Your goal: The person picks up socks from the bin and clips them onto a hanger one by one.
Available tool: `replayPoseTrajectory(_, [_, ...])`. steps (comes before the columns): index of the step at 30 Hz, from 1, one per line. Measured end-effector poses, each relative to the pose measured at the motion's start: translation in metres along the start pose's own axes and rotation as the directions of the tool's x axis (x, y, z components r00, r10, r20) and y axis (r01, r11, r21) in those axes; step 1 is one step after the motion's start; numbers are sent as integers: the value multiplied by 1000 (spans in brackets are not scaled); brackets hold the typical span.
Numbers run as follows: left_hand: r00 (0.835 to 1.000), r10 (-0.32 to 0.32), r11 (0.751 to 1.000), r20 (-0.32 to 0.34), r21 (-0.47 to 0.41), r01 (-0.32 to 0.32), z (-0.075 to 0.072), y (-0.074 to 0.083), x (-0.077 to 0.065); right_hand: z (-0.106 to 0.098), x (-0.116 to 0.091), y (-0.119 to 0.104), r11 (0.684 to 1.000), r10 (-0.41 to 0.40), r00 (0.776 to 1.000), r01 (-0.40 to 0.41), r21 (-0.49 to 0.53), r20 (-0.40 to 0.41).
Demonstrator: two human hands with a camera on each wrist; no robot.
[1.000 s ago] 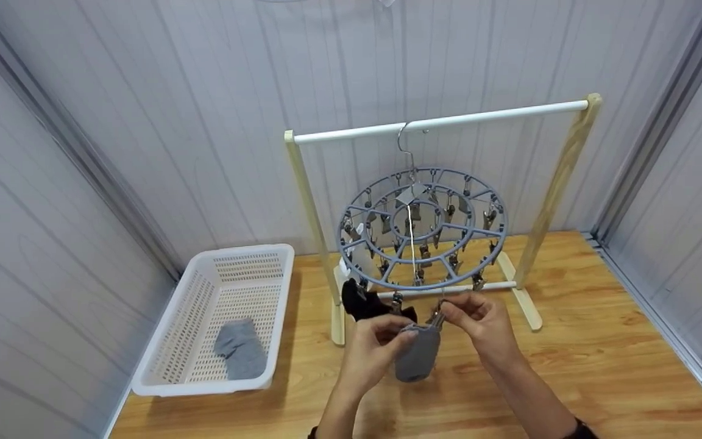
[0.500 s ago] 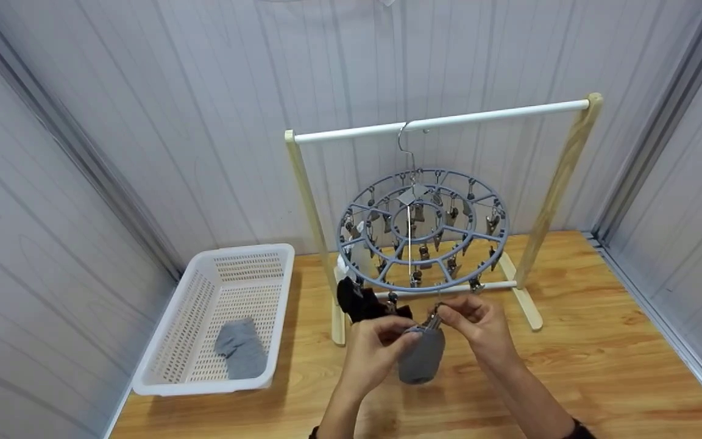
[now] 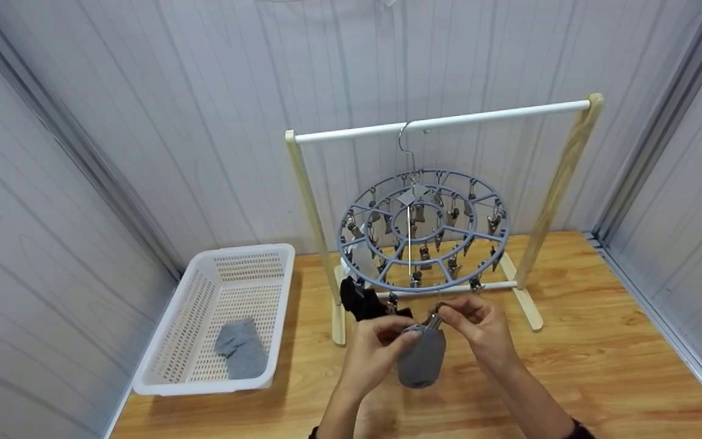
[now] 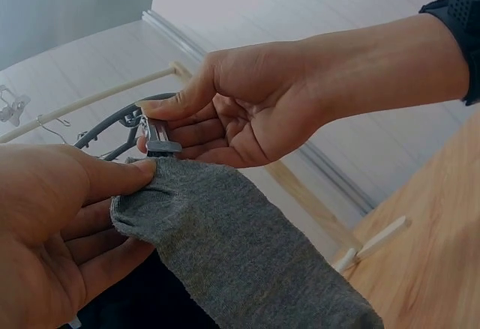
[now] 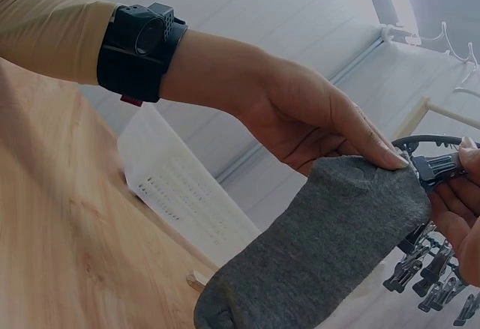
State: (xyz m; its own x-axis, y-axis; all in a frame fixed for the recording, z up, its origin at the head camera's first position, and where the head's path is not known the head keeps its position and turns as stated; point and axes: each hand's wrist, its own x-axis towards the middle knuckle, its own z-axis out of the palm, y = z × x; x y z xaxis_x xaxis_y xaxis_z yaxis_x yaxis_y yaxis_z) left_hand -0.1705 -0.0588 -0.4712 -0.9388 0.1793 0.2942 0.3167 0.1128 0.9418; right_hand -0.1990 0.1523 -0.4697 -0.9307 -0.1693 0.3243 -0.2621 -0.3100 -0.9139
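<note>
My left hand [image 3: 372, 347] pinches the cuff of a grey sock [image 3: 421, 360] between thumb and fingers, and the sock hangs toe down. Just to its right, my right hand [image 3: 482, 326] pinches the handles of a metal clip [image 3: 433, 321] on the round clip hanger [image 3: 400, 286]. In the left wrist view the clip [image 4: 160, 140] meets the top edge of the sock [image 4: 232, 239]. From the right wrist view, the clip [image 5: 437, 167] is at the cuff corner of the sock [image 5: 315, 246]; whether it bites the fabric is unclear. A black cloth item [image 3: 360, 302] hangs behind my left hand.
A wooden stand with a white rail [image 3: 448, 121] carries the hanger, with several clips dangling from it. Something white [image 3: 345, 265] shows behind the hanger's left side. At left, a white basket [image 3: 284, 305] holds a grey cloth piece [image 3: 241, 350]. Panelled walls enclose the wooden table [image 3: 601, 366].
The sock has shifted slightly right and turned its face more toward the head camera. Its cuff now sits closer under the clip. Both hands keep their grips; the hanger has swayed a little.
</note>
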Motion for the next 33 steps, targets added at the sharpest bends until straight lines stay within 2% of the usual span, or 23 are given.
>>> replayPoseTrajectory(13, [996,78,997,-36,-7,-78,-1,0,-1,0,0,1,1000,-15,999,16,-11,49])
replayPoseTrajectory(18, [993,104,995,-52,-5,-104,0,0,-1,1,0,1,998,1,999,2,-62,45])
replayPoseTrajectory(22, [991,112,994,-69,12,-111,0,1,-1,1,0,1,996,-10,998,15,-86,59])
replayPoseTrajectory(33, [990,108,993,-86,-36,-112,0,2,-1,2,0,2,990,-39,995,50,-135,89])
